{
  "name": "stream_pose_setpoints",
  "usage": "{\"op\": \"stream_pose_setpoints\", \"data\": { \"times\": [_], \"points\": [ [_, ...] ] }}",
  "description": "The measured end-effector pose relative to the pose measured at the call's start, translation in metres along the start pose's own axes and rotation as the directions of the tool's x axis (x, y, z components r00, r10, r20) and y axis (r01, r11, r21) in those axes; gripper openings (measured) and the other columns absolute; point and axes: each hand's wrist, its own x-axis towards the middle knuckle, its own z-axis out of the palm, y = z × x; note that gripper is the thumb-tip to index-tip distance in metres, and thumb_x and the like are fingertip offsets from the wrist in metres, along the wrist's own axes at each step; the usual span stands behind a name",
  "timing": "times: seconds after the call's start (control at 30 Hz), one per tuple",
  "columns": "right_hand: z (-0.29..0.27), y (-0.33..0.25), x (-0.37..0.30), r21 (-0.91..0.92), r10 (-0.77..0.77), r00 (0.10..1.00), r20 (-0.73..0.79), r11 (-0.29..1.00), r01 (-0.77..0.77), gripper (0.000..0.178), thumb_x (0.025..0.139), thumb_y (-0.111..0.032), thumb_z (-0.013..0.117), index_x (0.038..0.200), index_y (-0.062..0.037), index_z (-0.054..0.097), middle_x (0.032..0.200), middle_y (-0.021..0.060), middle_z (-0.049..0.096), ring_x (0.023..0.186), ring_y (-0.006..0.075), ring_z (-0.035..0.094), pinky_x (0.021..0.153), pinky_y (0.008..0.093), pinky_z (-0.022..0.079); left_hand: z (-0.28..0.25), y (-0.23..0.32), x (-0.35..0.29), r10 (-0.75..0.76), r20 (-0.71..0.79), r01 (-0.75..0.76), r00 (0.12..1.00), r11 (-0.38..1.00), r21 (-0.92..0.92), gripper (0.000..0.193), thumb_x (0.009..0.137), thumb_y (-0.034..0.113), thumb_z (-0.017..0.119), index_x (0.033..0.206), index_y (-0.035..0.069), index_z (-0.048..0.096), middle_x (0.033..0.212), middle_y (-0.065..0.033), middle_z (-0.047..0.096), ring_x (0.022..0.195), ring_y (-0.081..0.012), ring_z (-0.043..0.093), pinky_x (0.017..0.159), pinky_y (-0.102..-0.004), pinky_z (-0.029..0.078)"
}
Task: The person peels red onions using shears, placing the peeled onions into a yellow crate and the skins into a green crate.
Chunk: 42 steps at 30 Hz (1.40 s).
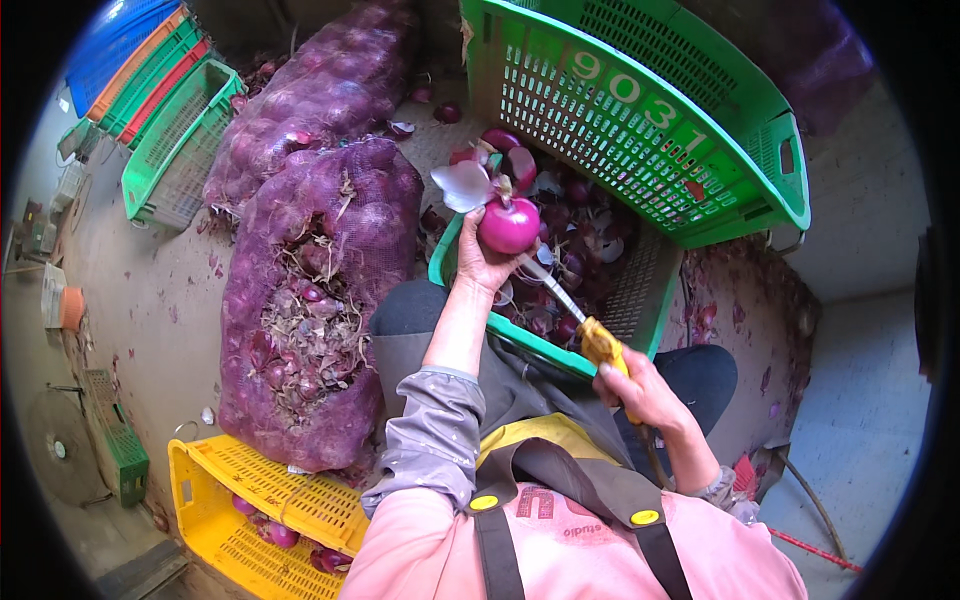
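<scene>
A glossy purple onion (511, 228) sits in my left hand (481, 262), whose fingers are closed around its left side. Loose skin pieces (462, 187), pale on the inside, stick out beside the onion's top. My right hand (645, 392) grips a yellow air blow gun (601, 346) with a long metal nozzle. The nozzle points up and left, its tip just below the onion. From the gun's lower end a hose runs down past my right wrist. Beneath the onion and nozzle stands a green crate (640, 322) between my knees, holding onion skins and onions.
A large green crate (640, 120) tilts at the far side. Purple mesh sacks of onions (385, 215) lie to the left, the nearer one torn open. A yellow crate (255, 545) with onions is at lower left. Stacked crates (180, 150) and a fan (60, 447) stand further left.
</scene>
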Motion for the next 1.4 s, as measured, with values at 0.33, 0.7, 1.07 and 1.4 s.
{"op": "stream_pose_setpoints", "data": {
  "times": [0.33,0.7,1.07,1.4],
  "points": [
    [0.006,0.003,-0.001,0.135,-0.011,0.996,-0.090,0.991,0.023,0.027,0.089,-0.020,0.045,0.109,-0.0023,0.043,0.068,0.0001,0.046,0.056,0.0061,0.044,0.051,0.0215,0.039,0.001,0.004,-0.003,-0.003,-0.063,0.005,0.998,1.000,0.023,0.057,0.069,0.027,0.065,0.119,0.016,0.042,0.112,-0.0086,0.051,0.102,-0.0262,0.052,0.082,-0.0449,0.048],
    [0.020,0.093,0.040,-0.432,-0.196,0.908,-0.371,0.901,0.018,0.063,0.077,-0.027,0.062,0.126,-0.0003,0.033,0.117,0.0238,0.045,0.105,0.0333,0.049,0.088,0.0394,0.041,0.000,-0.020,-0.011,-0.079,0.086,0.061,0.993,0.980,0.191,0.047,0.081,0.030,0.058,0.118,0.008,0.041,0.110,-0.0105,0.053,0.102,-0.0244,0.053,0.088,-0.0432,0.044],
    [0.010,0.024,0.079,0.643,0.082,0.937,-0.339,0.747,0.167,0.063,0.071,-0.047,0.062,0.119,-0.0126,0.040,0.109,0.0108,0.052,0.084,0.0263,0.060,0.066,0.0399,0.051,-0.002,-0.051,-0.010,-0.034,-0.337,-0.172,0.941,0.810,-0.560,0.015,0.089,0.009,0.041,0.080,-0.003,0.041,0.068,-0.0083,0.048,0.063,-0.0200,0.049,0.070,-0.0402,0.050],
    [0.041,0.005,0.059,-0.424,-0.216,0.959,-0.182,0.897,0.121,0.061,0.076,-0.024,0.063,0.126,-0.0005,0.038,0.125,0.0176,0.043,0.116,0.0271,0.042,0.096,0.0380,0.033,0.016,0.056,-0.179,0.184,0.048,-0.188,0.982,0.979,0.077,0.040,0.075,0.032,0.063,0.106,0.011,0.051,0.098,-0.0116,0.057,0.087,-0.0277,0.058,0.063,-0.0369,0.052]
  ]
}}
